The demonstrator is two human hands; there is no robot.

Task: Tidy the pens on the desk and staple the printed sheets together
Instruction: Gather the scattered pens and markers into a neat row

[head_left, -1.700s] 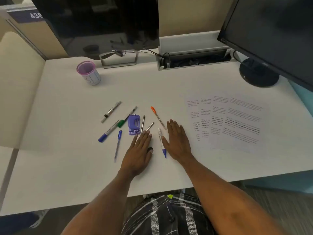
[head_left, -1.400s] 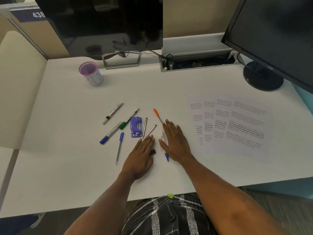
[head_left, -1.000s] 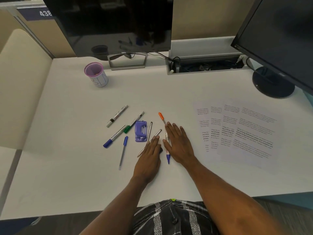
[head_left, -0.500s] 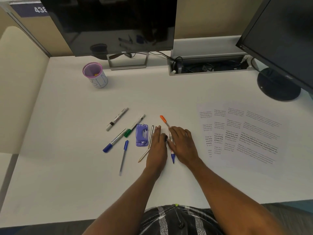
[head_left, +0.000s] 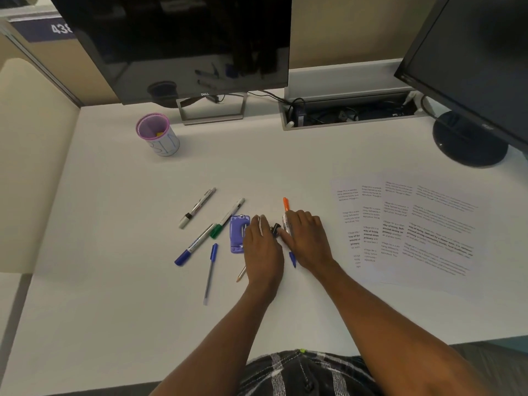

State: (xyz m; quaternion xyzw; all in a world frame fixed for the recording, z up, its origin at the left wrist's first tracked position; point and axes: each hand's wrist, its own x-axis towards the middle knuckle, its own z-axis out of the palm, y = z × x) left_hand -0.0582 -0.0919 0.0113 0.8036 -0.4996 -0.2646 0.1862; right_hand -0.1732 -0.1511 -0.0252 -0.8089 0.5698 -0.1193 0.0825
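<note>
Several pens lie scattered on the white desk (head_left: 285, 304): a black-and-silver marker (head_left: 197, 208), a green-capped marker (head_left: 227, 218), a blue-capped marker (head_left: 194, 245), a thin blue pen (head_left: 210, 272) and an orange-capped pen (head_left: 286, 203). A purple stapler (head_left: 237, 238) lies among them. My left hand (head_left: 263, 250) rests curled over silver pens (head_left: 241, 274), right beside the stapler; only their tips stick out under my palm. My right hand (head_left: 308, 241) curls around a white pen with a blue cap (head_left: 286, 224). Several printed sheets (head_left: 414, 224) lie fanned out to the right.
A purple-rimmed cup (head_left: 158, 135) stands at the back left. A monitor stand (head_left: 213, 110) and an open cable tray (head_left: 348, 114) line the back. A second monitor's round base (head_left: 468, 141) sits at the far right. A small black object (head_left: 275, 229) lies between my hands.
Both hands slid forward and toward each other over the middle pens. Their fingers went from flat and spread to curled around the pens.
</note>
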